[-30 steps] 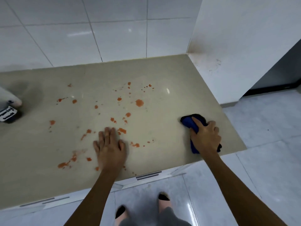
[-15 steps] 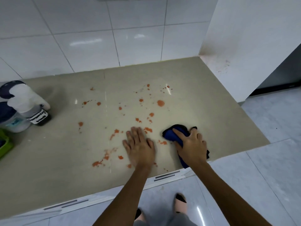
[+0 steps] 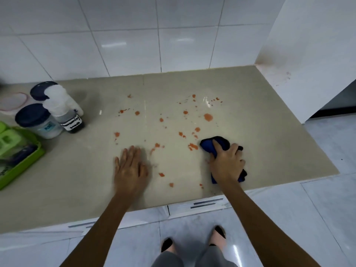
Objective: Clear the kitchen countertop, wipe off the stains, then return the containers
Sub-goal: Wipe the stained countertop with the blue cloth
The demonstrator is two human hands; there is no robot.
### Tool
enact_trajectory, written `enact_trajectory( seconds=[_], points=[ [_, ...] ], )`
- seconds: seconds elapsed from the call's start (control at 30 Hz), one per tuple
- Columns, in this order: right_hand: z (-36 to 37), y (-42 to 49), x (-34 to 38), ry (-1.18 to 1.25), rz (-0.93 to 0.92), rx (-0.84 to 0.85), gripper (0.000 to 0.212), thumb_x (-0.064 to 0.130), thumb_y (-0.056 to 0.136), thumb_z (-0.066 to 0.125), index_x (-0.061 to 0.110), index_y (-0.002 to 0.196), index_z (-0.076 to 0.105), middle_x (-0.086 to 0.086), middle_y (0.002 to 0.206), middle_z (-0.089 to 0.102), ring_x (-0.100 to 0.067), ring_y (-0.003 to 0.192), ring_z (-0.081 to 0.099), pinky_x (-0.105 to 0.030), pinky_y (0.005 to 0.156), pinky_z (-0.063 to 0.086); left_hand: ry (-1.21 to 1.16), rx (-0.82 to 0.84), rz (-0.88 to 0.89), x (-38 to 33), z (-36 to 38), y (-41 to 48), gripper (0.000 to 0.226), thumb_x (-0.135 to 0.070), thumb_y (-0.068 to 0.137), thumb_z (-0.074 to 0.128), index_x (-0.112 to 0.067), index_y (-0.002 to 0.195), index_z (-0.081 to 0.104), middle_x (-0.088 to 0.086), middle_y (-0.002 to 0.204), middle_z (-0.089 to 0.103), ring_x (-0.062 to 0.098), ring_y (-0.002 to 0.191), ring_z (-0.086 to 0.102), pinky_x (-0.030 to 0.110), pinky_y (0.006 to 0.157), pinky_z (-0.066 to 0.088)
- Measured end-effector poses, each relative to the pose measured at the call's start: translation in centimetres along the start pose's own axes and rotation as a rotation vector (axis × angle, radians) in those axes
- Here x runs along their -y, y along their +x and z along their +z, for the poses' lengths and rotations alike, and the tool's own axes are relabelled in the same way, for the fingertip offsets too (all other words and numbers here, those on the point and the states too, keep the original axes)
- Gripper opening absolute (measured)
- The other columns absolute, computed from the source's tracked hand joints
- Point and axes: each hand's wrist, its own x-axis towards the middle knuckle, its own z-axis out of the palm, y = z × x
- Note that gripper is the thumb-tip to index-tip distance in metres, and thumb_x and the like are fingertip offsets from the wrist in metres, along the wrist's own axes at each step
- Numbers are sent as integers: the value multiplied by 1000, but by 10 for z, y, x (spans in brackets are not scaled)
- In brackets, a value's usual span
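Note:
Orange-red stains (image 3: 208,117) are spattered over the middle of the beige countertop (image 3: 260,120). My right hand (image 3: 226,165) grips a bunched dark blue cloth (image 3: 209,146) and presses it on the counter right of the stains, its front edge beside a larger smear (image 3: 192,147). My left hand (image 3: 129,170) lies flat on the counter, fingers straight, left of the stains near the front edge. Containers stand at the far left: a dark-lidded jar (image 3: 37,120), a second dark lid (image 3: 41,90) behind, and a white-topped bottle (image 3: 64,110) with a label.
A green tray (image 3: 28,160) holding green items sits at the left edge. A clear lid with a red rim (image 3: 13,102) lies behind the jars. White tiled wall (image 3: 134,35) at the back, a white cabinet side (image 3: 308,54) on the right. My feet stand below the counter edge.
The view has shifted left, bringing the containers and the green tray into sight. My left hand slid left away from the cloth. The right hand keeps the cloth beside the stains.

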Motion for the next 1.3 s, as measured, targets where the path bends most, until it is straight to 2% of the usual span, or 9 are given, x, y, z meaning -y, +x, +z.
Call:
enact_trajectory(
  seconds=[0.23, 0.43, 0.5, 0.7, 0.77, 0.83, 1.03, 1.1, 1.3],
  points=[
    [-8, -18, -19, -2, -261, 33, 49, 42, 89, 56, 40, 137, 44, -21, 118, 46, -38, 96, 49, -47, 77, 46, 112, 96, 5, 37, -5, -5, 69, -41, 85, 17, -10, 143, 39, 15, 151, 33, 33, 141, 26, 52, 113, 17],
    [-6, 30, -48, 36, 164, -28, 48, 38, 92, 51, 35, 139, 41, -24, 124, 38, -43, 107, 43, -51, 85, 42, 97, 92, 10, 36, -4, -6, 70, -39, 85, 14, -11, 145, 35, 11, 154, 29, 28, 143, 22, 48, 115, 14],
    [-5, 30, -29, 15, 197, -26, 47, 38, 95, 46, 34, 140, 38, -25, 130, 35, -43, 113, 40, -51, 89, 40, 88, 83, 7, 36, -4, -6, 70, -39, 85, 14, -12, 145, 35, 11, 154, 28, 28, 144, 22, 47, 116, 14],
    [-3, -33, 20, 5, -142, 3, 48, 39, 87, 61, 40, 133, 48, -21, 115, 48, -40, 94, 51, -47, 73, 46, 93, 94, 18, 37, -3, -3, 73, -42, 83, 11, -14, 147, 31, 9, 156, 24, 26, 145, 17, 44, 117, 10],
    [-3, -42, 11, -13, -255, -4, 50, 38, 81, 69, 40, 128, 54, -20, 104, 53, -37, 82, 54, -44, 64, 47, 73, 112, 28, 40, -5, -2, 76, -46, 81, 10, -16, 148, 29, 7, 157, 21, 24, 146, 14, 43, 117, 9],
    [-5, -34, -9, -7, -277, 2, 49, 41, 83, 65, 40, 131, 51, -19, 105, 51, -36, 83, 53, -43, 66, 48, 62, 116, 38, 47, -10, -3, 77, -50, 80, 10, -18, 148, 30, 5, 157, 21, 24, 146, 13, 43, 117, 8],
    [-7, 4, -10, 14, 140, -13, 47, 41, 94, 46, 37, 140, 37, -20, 127, 37, -40, 109, 42, -48, 85, 43, 127, 111, -23, 73, -18, -12, 73, -49, 83, 10, -23, 149, 27, 6, 157, 20, 28, 146, 12, 50, 115, 6],
    [-5, 3, 18, 1, 164, 4, 45, 41, 95, 44, 36, 140, 36, -21, 132, 34, -40, 112, 40, -49, 86, 41, 140, 108, -20, 75, -16, -11, 71, -48, 84, 11, -23, 148, 28, 7, 157, 22, 30, 145, 14, 51, 114, 9],
    [0, -51, 93, 5, -212, 47, 48, 40, 95, 43, 42, 142, 30, -20, 137, 32, -40, 116, 41, -48, 90, 39, 137, 96, -30, 76, -15, -10, 69, -47, 84, 15, -25, 147, 31, 6, 156, 24, 29, 144, 18, 49, 115, 11]
  ],
)
